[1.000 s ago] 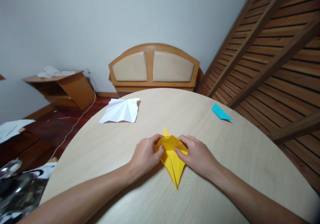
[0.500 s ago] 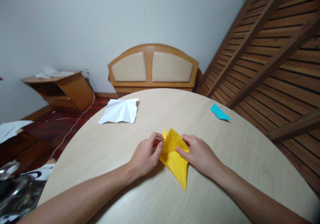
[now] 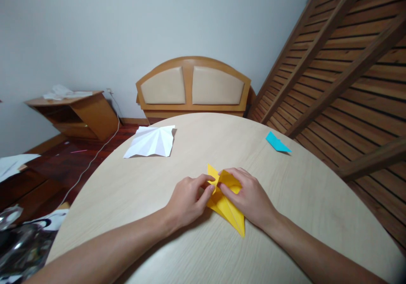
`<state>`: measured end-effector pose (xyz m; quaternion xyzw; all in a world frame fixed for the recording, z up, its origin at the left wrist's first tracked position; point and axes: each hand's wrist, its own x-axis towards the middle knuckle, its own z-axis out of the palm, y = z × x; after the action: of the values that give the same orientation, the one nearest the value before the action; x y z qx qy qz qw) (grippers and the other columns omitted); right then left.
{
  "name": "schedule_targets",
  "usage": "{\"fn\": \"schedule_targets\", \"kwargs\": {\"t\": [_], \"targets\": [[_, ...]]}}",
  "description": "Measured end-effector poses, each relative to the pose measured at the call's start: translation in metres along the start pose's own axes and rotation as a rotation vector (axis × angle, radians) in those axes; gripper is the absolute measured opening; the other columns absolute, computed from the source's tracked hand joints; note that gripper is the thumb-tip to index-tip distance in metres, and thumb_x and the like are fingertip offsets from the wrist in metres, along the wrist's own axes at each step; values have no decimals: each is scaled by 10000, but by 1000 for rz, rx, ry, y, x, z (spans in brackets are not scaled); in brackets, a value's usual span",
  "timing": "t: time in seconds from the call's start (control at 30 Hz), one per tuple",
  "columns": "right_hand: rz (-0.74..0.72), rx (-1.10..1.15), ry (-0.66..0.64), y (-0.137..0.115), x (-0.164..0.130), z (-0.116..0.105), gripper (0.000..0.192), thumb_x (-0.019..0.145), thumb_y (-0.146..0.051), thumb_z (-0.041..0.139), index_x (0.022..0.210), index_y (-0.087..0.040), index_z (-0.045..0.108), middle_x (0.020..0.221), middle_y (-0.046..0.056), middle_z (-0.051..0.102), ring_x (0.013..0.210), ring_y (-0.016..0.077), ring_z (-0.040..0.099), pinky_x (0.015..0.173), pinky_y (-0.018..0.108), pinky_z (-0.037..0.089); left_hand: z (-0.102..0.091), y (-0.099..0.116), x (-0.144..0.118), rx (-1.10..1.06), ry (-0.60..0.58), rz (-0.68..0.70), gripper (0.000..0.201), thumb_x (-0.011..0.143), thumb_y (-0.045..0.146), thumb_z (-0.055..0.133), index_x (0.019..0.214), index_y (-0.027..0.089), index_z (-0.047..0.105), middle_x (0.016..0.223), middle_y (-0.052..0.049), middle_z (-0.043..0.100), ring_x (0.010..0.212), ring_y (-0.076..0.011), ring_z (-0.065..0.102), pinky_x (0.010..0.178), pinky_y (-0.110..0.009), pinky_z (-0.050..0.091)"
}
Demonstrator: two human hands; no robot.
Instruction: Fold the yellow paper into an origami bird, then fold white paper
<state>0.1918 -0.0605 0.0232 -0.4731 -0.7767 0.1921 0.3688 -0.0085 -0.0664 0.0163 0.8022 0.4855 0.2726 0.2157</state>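
Note:
A folded sheet of yellow origami paper (image 3: 228, 210) lies between my hands near the middle of the table, its long point toward me and to the right. My left hand (image 3: 192, 197) pinches its left edge between thumb and index finger. On the other side, my right hand (image 3: 249, 195) grips a raised flap, thumb on the near side and fingers behind. The fingers cover part of the paper's upper folds, so their exact shape is hidden.
A creased white sheet (image 3: 151, 142) lies at the table's far left, and a folded turquoise paper piece (image 3: 278, 143) at its far right. The round wooden table (image 3: 133, 195) faces a headboard (image 3: 190, 106). A slatted wooden frame (image 3: 336, 76) slants along the right.
My right hand has shifted left and closed over the upper flap, drawing it up. The left hand's fingertips moved right along the paper. The near point swung rightward.

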Motion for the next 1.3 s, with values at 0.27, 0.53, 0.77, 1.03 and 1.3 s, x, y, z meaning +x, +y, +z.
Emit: {"fn": "schedule_targets", "kwargs": {"t": [0.27, 0.53, 0.77, 1.03, 1.3], "targets": [[19, 114, -8, 0, 0, 5, 97, 926, -201, 574, 891, -234, 657, 898, 18, 687, 914, 202, 640, 838, 332, 487, 0, 1, 1, -41, -2, 57, 259, 988, 317, 495, 1037, 202, 722, 947, -46, 770, 835, -207, 700, 779, -310, 486], [91, 242, -50, -4, -1, 7, 144, 978, -285, 529, 987, -216, 655, 1004, 47, 722, 945, 200, 677, 874, 334, 512, 1, 0, 1, -112, 14, 22, 209, 957, 291, 553, 924, 192, 735, 816, -19, 737, 691, -149, 636, 645, -251, 426], [80, 272, -46, -5, -2, 8, 196, 997, -338, 513, 982, -220, 668, 1004, 56, 729, 944, 204, 682, 868, 340, 524, 1, 1, 2, -138, -5, -10, 202, 944, 295, 575, 918, 197, 749, 795, -16, 737, 652, -142, 613, 617, -244, 417], [105, 278, -9, -7, -5, 8, 149, 944, -343, 593, 1016, -226, 650, 955, 33, 718, 905, 194, 677, 826, 318, 533, 3, 1, 2, -158, -8, -24, 228, 942, 309, 565, 857, 178, 732, 742, -21, 718, 615, -139, 589, 587, -241, 402], [123, 299, -10, -8, -3, 10, 128, 917, -341, 644, 902, -219, 679, 869, 22, 723, 819, 191, 675, 794, 318, 539, 4, 2, 1, -75, 2, 52, 255, 937, 303, 568, 743, 168, 663, 679, -15, 664, 598, -130, 555, 590, -244, 384]]}}
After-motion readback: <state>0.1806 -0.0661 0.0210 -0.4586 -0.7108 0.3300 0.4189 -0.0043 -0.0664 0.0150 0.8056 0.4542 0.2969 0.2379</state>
